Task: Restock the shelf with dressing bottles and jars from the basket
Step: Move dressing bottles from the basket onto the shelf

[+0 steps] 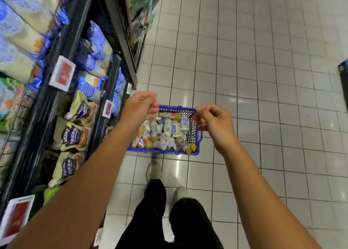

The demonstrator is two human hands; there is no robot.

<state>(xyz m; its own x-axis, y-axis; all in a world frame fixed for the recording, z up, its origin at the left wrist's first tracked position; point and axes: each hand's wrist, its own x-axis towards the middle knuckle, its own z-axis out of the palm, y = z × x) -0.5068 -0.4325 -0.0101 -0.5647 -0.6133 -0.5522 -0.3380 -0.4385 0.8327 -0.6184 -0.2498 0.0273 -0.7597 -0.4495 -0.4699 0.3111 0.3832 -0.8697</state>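
Blue basket of bottles and jars on the floor beside the shelf; left hand and right hand above it, fingers loosely curled, empty; grip one bottle by its body.

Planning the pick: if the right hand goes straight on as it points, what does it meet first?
Probably the right mesh wall of the blue basket, then the jars just inside; depth is unclear.

Blue basket on tiled floor, packed with dressing bottles and jars — left hand and right hand above, loosely curled, empty; shelf alongside left.
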